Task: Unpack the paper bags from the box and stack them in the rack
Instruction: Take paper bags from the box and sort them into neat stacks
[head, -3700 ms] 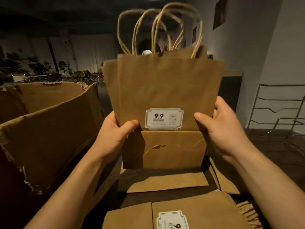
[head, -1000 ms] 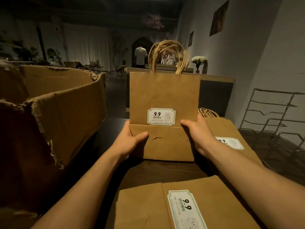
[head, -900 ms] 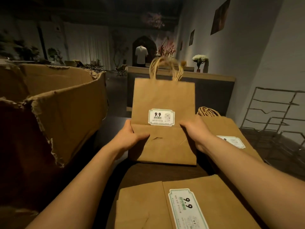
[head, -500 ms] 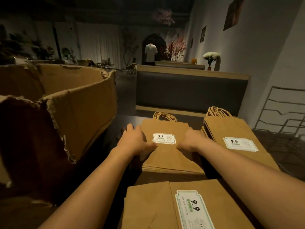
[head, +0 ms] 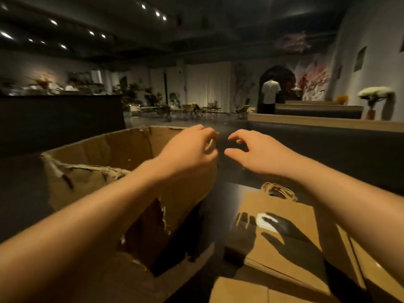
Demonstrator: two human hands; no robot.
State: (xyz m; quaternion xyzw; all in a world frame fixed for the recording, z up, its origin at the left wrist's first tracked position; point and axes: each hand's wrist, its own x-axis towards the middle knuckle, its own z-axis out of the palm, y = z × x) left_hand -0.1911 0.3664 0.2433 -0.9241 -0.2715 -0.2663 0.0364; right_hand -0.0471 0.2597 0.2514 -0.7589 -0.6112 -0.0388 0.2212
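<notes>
Both hands empty, raised in the air side by side, fingers loosely curled and holding nothing. Left hand (head: 188,149) sits over the far right corner of the cardboard box (head: 122,171); right hand (head: 251,152) is just beside it, a narrow gap between the two sets of fingertips. Slight motion blur on the left fingers.

Paper bags: 3 stacks or parts of stacks visible, all lying flat on the dark table (head: 216,206), all below the hands.
- Stack 1 (head: 282,241): below the right hand, complete in view, twisted paper handles (head: 278,190) pointing away from the person, one white label (head: 265,221) on the top bag. Shadows of both hands fall across it. Several bag edges show at its near side; exact count cannot be told.
- Stack 2 (head: 376,272): below and to the right of the right forearm, cut by the frame edge.
- Stack 3 (head: 251,291): nearest the person, only its top edge in view.

Box: 1, open-topped, below and left of the left hand, rim torn and ragged, near wall ripped open. Its inside is dark; contents cannot be told.

Beyond the hands: 1 long dark bench back (head: 328,147), 1 person in a white shirt (head: 271,95) standing at an archway, 1 vase of white flowers (head: 376,99) far right.
</notes>
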